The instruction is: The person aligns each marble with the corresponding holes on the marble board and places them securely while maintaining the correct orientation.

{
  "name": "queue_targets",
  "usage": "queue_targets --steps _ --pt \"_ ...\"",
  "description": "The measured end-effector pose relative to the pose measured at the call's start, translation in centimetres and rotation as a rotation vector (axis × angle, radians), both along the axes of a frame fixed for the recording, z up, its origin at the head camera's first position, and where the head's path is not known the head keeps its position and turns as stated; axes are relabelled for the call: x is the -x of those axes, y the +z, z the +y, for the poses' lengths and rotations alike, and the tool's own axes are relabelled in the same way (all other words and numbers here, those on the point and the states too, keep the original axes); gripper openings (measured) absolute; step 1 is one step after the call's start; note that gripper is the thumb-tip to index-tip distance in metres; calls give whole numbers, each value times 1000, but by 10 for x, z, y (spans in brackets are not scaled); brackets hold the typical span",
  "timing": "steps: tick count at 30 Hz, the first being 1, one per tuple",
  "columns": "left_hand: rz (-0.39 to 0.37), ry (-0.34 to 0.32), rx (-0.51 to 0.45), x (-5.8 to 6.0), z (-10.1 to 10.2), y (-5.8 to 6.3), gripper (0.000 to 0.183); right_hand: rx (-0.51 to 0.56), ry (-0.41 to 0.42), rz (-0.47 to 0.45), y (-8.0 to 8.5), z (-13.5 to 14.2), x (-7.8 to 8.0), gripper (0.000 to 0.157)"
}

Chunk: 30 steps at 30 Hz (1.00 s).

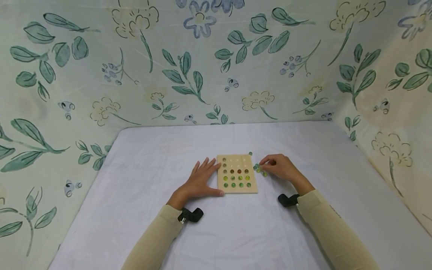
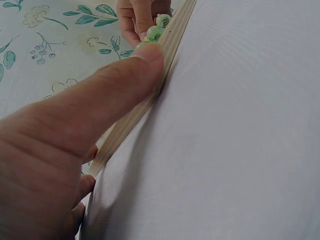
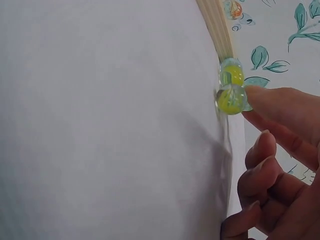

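A square wooden board (image 1: 239, 190) with glass marbles in its holes lies flat on the white table. My left hand (image 1: 201, 180) spreads its fingers along the board's left side, with the thumb (image 2: 120, 82) at its front edge. To the right of the board, my right hand (image 1: 279, 167) is at a small cluster of loose marbles (image 1: 258, 170). Its thumb and index finger pinch a green marble (image 3: 248, 106), partly hidden behind a yellow-centred marble (image 3: 231, 101). The other fingers of this hand curl loosely.
Green, yellow and brown marbles fill the board's front rows and its left column; bare holes show at its back right. One loose marble (image 1: 250, 153) lies by the back right corner. White cloth (image 1: 152, 157) covers the table, and a floral curtain (image 1: 202, 75) hangs behind.
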<state>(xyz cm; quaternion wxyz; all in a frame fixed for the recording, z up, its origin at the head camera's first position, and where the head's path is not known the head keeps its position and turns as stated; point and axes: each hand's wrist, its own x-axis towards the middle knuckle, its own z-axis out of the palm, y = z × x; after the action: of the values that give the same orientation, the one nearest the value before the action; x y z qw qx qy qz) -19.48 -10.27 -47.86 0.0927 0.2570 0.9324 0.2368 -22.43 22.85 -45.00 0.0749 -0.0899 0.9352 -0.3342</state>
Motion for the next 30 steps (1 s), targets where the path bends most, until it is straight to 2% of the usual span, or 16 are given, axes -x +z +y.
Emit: queue_targets --steps 10,19,30 --pt "4 0 -10 -1 -2 -1 107 -1 -15 -4 8 -7 3 17" --pt "2 0 -2 0 -3 -2 109 46 47 66 22 -26 9 16" --pt "-1 -4 0 4 -3 -6 109 85 87 62 21 -50 15 14"
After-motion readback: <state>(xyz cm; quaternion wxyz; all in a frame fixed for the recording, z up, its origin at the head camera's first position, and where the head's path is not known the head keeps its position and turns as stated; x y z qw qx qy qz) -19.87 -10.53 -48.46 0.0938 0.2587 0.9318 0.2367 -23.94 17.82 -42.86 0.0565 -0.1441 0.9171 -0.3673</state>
